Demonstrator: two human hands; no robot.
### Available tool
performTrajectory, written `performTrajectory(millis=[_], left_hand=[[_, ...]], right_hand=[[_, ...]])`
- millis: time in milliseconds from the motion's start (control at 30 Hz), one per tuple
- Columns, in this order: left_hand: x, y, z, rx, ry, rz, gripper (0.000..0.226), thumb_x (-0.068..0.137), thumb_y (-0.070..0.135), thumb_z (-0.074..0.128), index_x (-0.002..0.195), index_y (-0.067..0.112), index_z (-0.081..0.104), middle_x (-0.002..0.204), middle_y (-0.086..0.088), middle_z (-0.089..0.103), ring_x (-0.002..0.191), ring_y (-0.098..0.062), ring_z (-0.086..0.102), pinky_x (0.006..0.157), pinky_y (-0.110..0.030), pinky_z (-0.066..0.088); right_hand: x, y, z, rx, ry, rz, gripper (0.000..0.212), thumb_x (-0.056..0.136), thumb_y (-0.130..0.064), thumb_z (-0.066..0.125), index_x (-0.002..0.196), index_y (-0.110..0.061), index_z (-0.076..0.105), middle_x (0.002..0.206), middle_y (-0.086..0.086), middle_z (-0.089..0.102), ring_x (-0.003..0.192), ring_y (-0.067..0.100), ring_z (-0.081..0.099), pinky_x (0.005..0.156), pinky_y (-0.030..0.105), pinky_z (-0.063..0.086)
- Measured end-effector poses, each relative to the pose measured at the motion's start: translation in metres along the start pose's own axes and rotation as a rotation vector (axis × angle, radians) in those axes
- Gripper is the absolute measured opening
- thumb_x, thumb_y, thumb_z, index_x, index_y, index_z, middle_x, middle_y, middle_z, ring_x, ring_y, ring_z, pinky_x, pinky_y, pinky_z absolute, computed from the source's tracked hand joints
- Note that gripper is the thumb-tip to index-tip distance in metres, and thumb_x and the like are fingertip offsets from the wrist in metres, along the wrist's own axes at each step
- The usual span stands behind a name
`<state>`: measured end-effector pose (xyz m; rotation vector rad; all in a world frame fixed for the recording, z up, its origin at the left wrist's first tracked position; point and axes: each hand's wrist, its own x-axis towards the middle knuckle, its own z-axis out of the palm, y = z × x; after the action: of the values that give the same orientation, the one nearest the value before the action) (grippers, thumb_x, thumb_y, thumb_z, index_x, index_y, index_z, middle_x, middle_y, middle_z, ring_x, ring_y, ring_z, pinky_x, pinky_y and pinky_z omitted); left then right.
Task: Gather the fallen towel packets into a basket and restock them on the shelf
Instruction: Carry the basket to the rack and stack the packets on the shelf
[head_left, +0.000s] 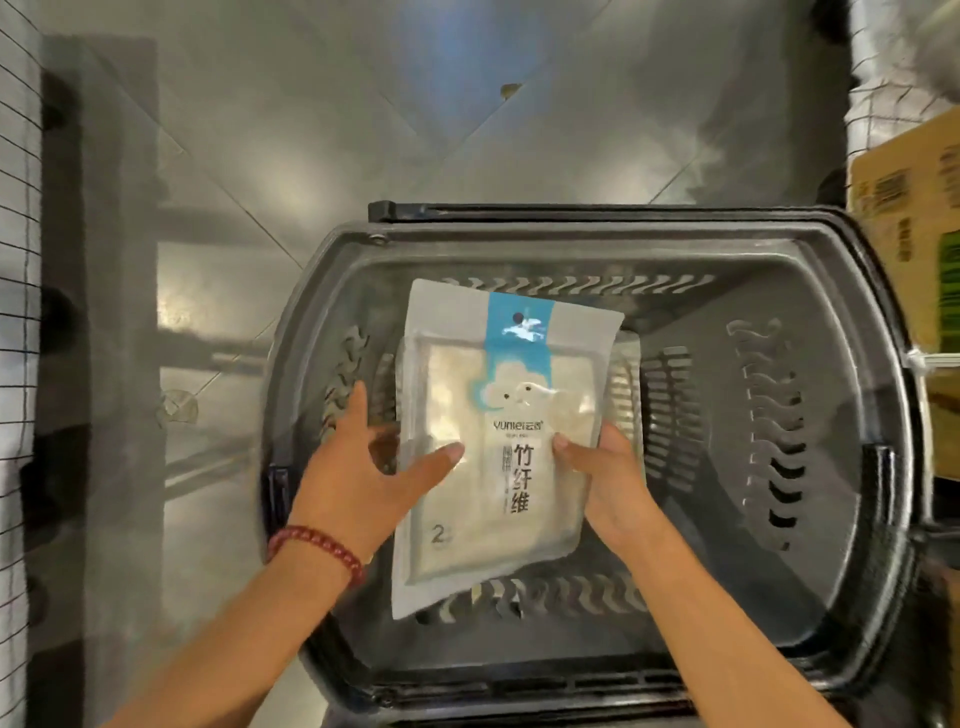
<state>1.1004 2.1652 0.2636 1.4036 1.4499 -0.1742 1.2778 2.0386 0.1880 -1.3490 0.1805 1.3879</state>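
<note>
The left hand (358, 467) and right hand (608, 483) pinch the side edges of a clear, blue-labelled plastic towel packet (493, 441), held above a dark grey slotted plastic basket (841, 597). Such shallow thumb grips on slick film could let it slip and land crooked.

On the towel packet (498, 441) I read the brand "yunlei" in small grey letters (two small Chinese characters follow it, too blurred for me). Below it stand three big black characters, one under another: 竹纤维. In its lower left corner is a grey "2". The print on the cardboard box (904, 197) I cannot read.
</note>
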Motion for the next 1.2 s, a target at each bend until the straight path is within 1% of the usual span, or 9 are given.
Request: performTrajectory(millis=[133, 233, 333, 567, 700, 800, 900, 1033, 1200], left_hand=[[0.014, -0.001, 0.015, -0.411, -0.098, -0.200, 0.012, 0.079, 0.019, 0.072, 0.085, 0.028, 0.068, 0.078, 0.010, 0.074, 0.075, -0.008, 0.070, 0.061, -0.021, 0.055], [0.024, -0.010, 0.023, -0.312, -0.002, -0.176, 0.018, 0.089, 0.008, 0.060, 0.089, 0.025, 0.068, 0.086, 0.007, 0.071, 0.084, -0.014, 0.066, 0.080, -0.029, 0.049], [0.032, -0.020, 0.032, -0.084, 0.133, -0.182, 0.025, 0.094, 0.009, 0.051, 0.115, 0.011, 0.063, 0.111, -0.007, 0.064, 0.098, -0.022, 0.058, 0.088, -0.028, 0.040], [0.039, -0.037, 0.057, -0.063, 0.232, -0.212, 0.035, 0.096, 0.005, 0.039, 0.129, 0.009, 0.051, 0.118, -0.006, 0.057, 0.103, -0.018, 0.049, 0.088, -0.025, 0.035], [0.039, -0.042, 0.058, -0.076, 0.177, -0.245, 0.035, 0.097, 0.004, 0.038, 0.129, 0.007, 0.050, 0.129, -0.012, 0.055, 0.118, -0.028, 0.050, 0.089, -0.029, 0.037], [0.039, -0.042, 0.055, -0.096, 0.139, -0.229, 0.035, 0.097, 0.005, 0.040, 0.130, 0.009, 0.051, 0.129, -0.008, 0.055, 0.119, -0.026, 0.050, 0.089, -0.029, 0.037], [0.045, -0.038, 0.054, -0.167, 0.081, -0.204, 0.033, 0.097, 0.006, 0.044, 0.128, 0.013, 0.054, 0.123, -0.001, 0.058, 0.112, -0.019, 0.053, 0.095, -0.031, 0.040], [0.063, -0.033, 0.065, -0.228, 0.051, -0.176, 0.030, 0.096, 0.005, 0.047, 0.121, 0.017, 0.058, 0.111, 0.005, 0.059, 0.102, -0.014, 0.053, 0.090, -0.027, 0.038], [0.077, -0.038, 0.080, -0.221, 0.029, -0.223, 0.032, 0.096, 0.004, 0.045, 0.125, 0.010, 0.057, 0.122, -0.004, 0.059, 0.112, -0.022, 0.054, 0.094, -0.029, 0.039]], right_hand=[[0.009, 0.007, 0.015, -0.062, -0.145, 0.128, 0.039, 0.079, -0.004, 0.064, 0.118, -0.006, 0.059, 0.111, 0.012, 0.069, 0.102, 0.026, 0.066, 0.082, 0.034, 0.056], [0.036, 0.023, 0.013, -0.417, 0.067, 0.171, 0.034, 0.086, -0.011, 0.065, 0.118, -0.012, 0.054, 0.106, -0.003, 0.065, 0.096, 0.014, 0.061, 0.077, 0.020, 0.049], [0.062, 0.044, -0.007, -0.637, 0.301, 0.169, 0.037, 0.088, -0.014, 0.061, 0.124, -0.013, 0.050, 0.113, 0.001, 0.054, 0.100, 0.015, 0.052, 0.079, 0.027, 0.044], [0.098, 0.076, -0.025, -0.790, 0.217, 0.256, 0.054, 0.086, -0.013, 0.060, 0.136, -0.009, 0.041, 0.125, 0.004, 0.051, 0.118, 0.021, 0.050, 0.092, 0.026, 0.042], [0.099, 0.083, -0.020, -1.039, 0.338, 0.026, 0.028, 0.081, -0.006, 0.057, 0.109, -0.005, 0.053, 0.108, 0.007, 0.055, 0.100, 0.024, 0.055, 0.072, 0.024, 0.044], [0.103, 0.077, -0.036, -1.078, 0.620, -0.018, 0.048, 0.082, -0.008, 0.060, 0.128, -0.002, 0.046, 0.131, 0.015, 0.049, 0.121, 0.030, 0.047, 0.090, 0.029, 0.042], [0.115, 0.062, -0.071, -1.079, 0.766, 0.217, 0.075, 0.087, -0.023, 0.060, 0.147, -0.004, 0.020, 0.153, 0.014, 0.024, 0.138, 0.033, 0.027, 0.105, 0.043, 0.037], [0.129, 0.052, -0.113, -1.160, 0.657, 0.446, 0.104, 0.084, -0.046, 0.064, 0.149, -0.008, -0.008, 0.159, 0.010, -0.003, 0.146, 0.026, 0.000, 0.117, 0.038, 0.010], [0.136, 0.054, -0.131, -1.186, 0.613, 0.467, 0.118, 0.075, -0.040, 0.076, 0.149, -0.006, -0.009, 0.156, 0.019, 0.014, 0.144, 0.033, 0.015, 0.114, 0.043, 0.021]])
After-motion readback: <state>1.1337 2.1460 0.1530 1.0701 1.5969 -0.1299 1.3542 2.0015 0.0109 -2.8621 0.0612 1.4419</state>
